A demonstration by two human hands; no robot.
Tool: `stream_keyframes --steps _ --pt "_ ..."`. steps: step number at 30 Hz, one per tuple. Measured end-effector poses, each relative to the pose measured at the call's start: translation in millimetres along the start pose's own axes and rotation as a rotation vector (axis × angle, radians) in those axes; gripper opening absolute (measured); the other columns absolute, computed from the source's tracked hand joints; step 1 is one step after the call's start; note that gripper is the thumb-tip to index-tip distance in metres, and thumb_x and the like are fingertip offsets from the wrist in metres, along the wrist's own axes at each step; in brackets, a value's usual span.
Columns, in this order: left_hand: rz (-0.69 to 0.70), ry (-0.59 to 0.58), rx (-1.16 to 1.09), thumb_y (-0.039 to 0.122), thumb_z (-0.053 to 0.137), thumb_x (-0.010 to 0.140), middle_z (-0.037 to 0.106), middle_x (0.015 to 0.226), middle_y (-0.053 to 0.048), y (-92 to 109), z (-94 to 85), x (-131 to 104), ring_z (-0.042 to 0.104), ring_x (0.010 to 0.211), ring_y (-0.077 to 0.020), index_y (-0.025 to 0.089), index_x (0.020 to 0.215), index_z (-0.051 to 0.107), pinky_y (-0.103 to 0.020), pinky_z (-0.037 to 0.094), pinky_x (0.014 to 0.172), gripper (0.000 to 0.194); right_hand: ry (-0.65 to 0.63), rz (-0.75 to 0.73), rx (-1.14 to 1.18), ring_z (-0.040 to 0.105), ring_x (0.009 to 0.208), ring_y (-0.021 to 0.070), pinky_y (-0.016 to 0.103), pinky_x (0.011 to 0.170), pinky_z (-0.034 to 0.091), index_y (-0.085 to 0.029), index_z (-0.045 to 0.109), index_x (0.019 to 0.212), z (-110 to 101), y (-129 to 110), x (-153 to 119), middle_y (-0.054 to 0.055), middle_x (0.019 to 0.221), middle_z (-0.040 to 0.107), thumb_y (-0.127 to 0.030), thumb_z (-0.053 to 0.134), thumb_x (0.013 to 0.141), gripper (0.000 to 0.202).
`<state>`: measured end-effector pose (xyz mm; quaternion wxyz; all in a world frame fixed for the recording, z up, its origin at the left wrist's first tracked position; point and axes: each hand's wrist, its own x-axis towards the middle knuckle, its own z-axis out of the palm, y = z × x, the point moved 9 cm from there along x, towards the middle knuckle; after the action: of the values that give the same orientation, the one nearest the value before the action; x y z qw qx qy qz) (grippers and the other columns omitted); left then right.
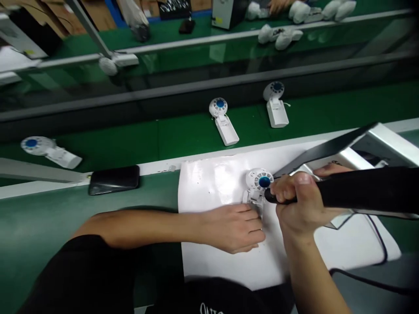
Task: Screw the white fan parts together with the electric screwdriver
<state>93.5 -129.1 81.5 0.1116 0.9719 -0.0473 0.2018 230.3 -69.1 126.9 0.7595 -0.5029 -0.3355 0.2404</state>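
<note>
A white device (pixel 260 179) with a round slotted head and a blue disc lies on a white sheet (pixel 209 261). My left hand (pixel 237 229) lies over its lower part, fingers curled down around it, so most of that handle is hidden. Closed around the narrow front of a black electric screwdriver (pixel 363 192) is my right hand (pixel 301 200). The tool lies almost level, its nose at the joint below the device's round head. Its very tip cannot be made out.
A metal-framed box (pixel 393 144) stands at right, close behind my right hand. Similar white devices (pixel 225 128) lie on the green conveyor (pixel 176 135) ahead. A black phone (pixel 114 179) rests at left. A cable (pixel 376 237) runs at lower right. Another person's hand (pixel 278 6) shows far back.
</note>
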Motion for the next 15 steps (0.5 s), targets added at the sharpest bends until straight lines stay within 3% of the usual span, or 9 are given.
stream_keyframes --steps 3,6,9,12,15 --pt "-0.045 -0.006 0.063 0.033 0.057 0.115 0.073 0.105 -0.01 -1 -4.2 -13 0.066 0.102 -0.0264 0.016 0.103 0.073 -0.042 0.052 0.113 0.025 -0.035 -0.056 0.065 0.042 0.036 0.0109 0.028 0.038 0.039 -0.028 0.057 0.1 0 -11 3 -0.014 0.052 0.054 -0.027 0.086 0.086 0.033" --pt "-0.127 0.007 0.062 0.038 0.065 0.107 0.072 0.107 -0.012 6 -18.1 -40 0.067 0.109 -0.0295 0.016 0.095 0.071 -0.048 0.048 0.128 0.026 -0.097 -0.106 0.099 0.043 0.037 0.0123 0.03 0.04 0.043 -0.027 0.062 0.109 -8 -39 2 -0.013 0.053 0.057 -0.025 0.08 0.091 0.026" --pt "-0.32 0.084 0.069 0.044 0.065 0.108 0.072 0.123 -0.018 2 -39.8 -70 0.065 0.124 -0.0353 0.017 0.095 0.068 -0.055 0.056 0.121 0.03 -0.142 -0.09 0.024 0.05 0.039 0.0147 0.032 0.042 0.046 -0.026 0.066 0.12 -23 -57 -4 -0.009 0.059 0.066 -0.027 0.081 0.093 0.03" --pt "-0.664 0.105 0.078 0.036 0.07 0.107 0.066 0.141 -0.021 -27 -54.3 -89 0.064 0.131 -0.0359 0.015 0.12 0.066 -0.049 0.066 0.1 0.025 -0.186 0.125 -0.17 0.059 0.045 0.0151 0.032 0.045 0.049 -0.026 0.07 0.126 -33 -31 -12 -0.003 0.077 0.079 -0.035 0.09 0.087 0.045" --pt "-0.874 -0.078 0.018 0.038 0.081 0.099 0.066 0.141 -0.018 -56 -43.2 -88 0.07 0.121 -0.0328 0.015 0.147 0.057 -0.042 0.067 0.088 0.059 -0.331 0.32 -0.447 0.073 0.067 0.0191 0.036 0.059 0.059 -0.024 0.077 0.126 -29 7 -24 0.007 0.109 0.086 -0.05 0.094 0.084 0.052"
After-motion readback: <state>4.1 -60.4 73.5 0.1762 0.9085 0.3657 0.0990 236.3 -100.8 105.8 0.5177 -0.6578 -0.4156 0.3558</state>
